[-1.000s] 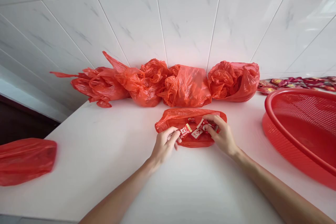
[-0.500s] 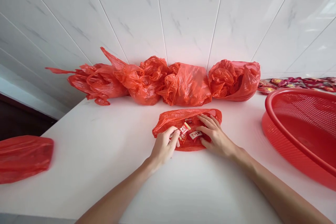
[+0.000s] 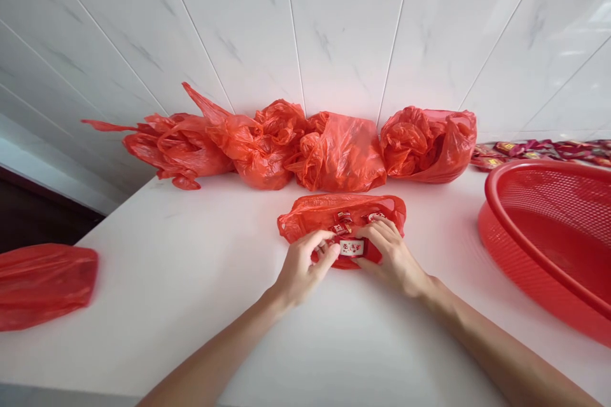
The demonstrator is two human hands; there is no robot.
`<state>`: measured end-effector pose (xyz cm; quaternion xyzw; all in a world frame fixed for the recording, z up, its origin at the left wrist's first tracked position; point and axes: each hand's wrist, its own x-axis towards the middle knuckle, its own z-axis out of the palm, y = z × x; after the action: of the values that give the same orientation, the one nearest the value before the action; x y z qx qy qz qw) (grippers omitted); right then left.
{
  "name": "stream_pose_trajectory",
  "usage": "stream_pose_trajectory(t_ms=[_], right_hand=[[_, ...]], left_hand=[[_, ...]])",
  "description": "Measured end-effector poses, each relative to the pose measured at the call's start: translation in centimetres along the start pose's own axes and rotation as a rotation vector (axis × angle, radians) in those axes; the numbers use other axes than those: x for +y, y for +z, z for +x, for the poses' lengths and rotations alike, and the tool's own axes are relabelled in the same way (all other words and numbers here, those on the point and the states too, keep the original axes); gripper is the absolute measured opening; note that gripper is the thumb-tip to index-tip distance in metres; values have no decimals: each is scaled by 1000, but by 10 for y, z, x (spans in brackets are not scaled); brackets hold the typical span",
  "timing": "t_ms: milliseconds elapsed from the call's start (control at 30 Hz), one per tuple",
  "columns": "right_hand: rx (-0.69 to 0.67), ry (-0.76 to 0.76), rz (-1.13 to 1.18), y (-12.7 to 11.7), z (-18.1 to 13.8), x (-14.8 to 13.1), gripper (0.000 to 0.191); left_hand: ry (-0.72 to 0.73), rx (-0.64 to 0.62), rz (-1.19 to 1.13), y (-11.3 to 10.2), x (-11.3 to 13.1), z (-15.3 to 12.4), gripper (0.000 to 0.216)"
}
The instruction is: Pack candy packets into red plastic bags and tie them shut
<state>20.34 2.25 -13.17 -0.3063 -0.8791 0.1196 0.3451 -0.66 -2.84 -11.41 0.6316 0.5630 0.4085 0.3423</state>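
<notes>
A red plastic bag [image 3: 305, 206] lies on the table with its mouth spread open toward me. Inside are several small red wrapped snack packets [image 3: 344, 217]. One packet with a white label [image 3: 352, 248] is between my two hands at the bag's near side. My left hand [image 3: 305, 264] is curled, with thumb and forefinger at that packet's left edge. Bent around its right edge are the fingers and thumb of my right hand [image 3: 394, 254]. Another packet with a round white label [image 3: 376, 217] shows just beyond the right fingers. Some fingertips are hidden.
Several filled red plastic bags [image 3: 348, 152] stand in a row against the tiled wall [image 3: 344, 32]. A large red plastic basket [image 3: 506, 248] is on the right, with dark red packets [image 3: 548, 149] behind it. Another red bag [image 3: 45, 286] lies at the left edge of the white table [image 3: 191, 267].
My left hand has shifted slightly right and the right hand has drawn nearer, fingers more bent. The white-labelled packet now lies level between them. The gold-edged packet at my left fingers has moved out of them.
</notes>
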Motion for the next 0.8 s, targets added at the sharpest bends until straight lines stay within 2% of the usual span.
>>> stream_pose_trajectory(t_ms=[67, 167, 333, 433, 533, 800], right_hand=[[12, 1, 41, 0, 0, -3, 18], [22, 70, 145, -1, -1, -7, 17], [35, 304, 453, -6, -1, -13, 42], [-12, 414, 611, -9, 2, -16, 24], [-44, 463, 721, -10, 4, -18, 30], [-9, 547, 905, -6, 5, -16, 40]], left_hand=[[43, -28, -27, 1, 3, -1, 21], [7, -74, -154, 2, 5, -2, 23], [-78, -82, -345, 1, 4, 0, 23], [-99, -70, -408, 0, 3, 0, 26], [-101, -64, -436, 1, 3, -1, 26], [-67, -111, -381, -2, 9, -2, 30]])
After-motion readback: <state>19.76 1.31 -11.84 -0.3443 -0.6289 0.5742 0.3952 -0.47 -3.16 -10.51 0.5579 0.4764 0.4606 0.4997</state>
